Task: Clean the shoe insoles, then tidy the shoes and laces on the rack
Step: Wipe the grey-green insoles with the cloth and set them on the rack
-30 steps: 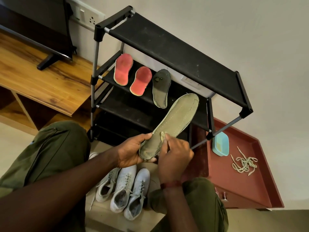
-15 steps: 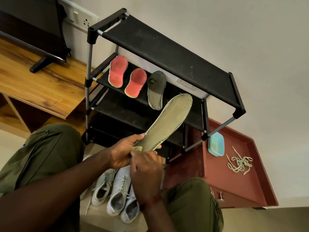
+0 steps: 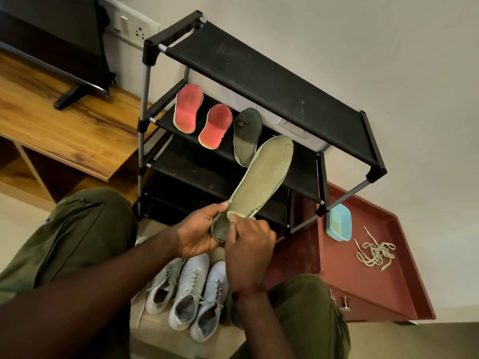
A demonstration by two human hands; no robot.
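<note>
Insole (image 3: pixel 261 177), green, is held in front of the rack (image 3: pixel 259 73), toe tilted up. The left hand (image 3: pixel 199 234) grips its heel from beneath. The right hand (image 3: pixel 248 250) bears curled fingers on the heel; whether they pinch something small, I cannot tell. Two red insoles (image 3: pixel 188 107) and a dark insole (image 3: pixel 246 133) lie on the rack; shoes (image 3: pixel 189 294) stand below the hands.

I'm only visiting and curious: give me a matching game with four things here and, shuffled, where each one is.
1 green insole
2 red insoles
3 white shoes
4 loose laces

A on the floor
B on the maroon cabinet top
C gripped by the left hand
D on the second shelf of the rack

Pairs: 1-C, 2-D, 3-A, 4-B
</note>
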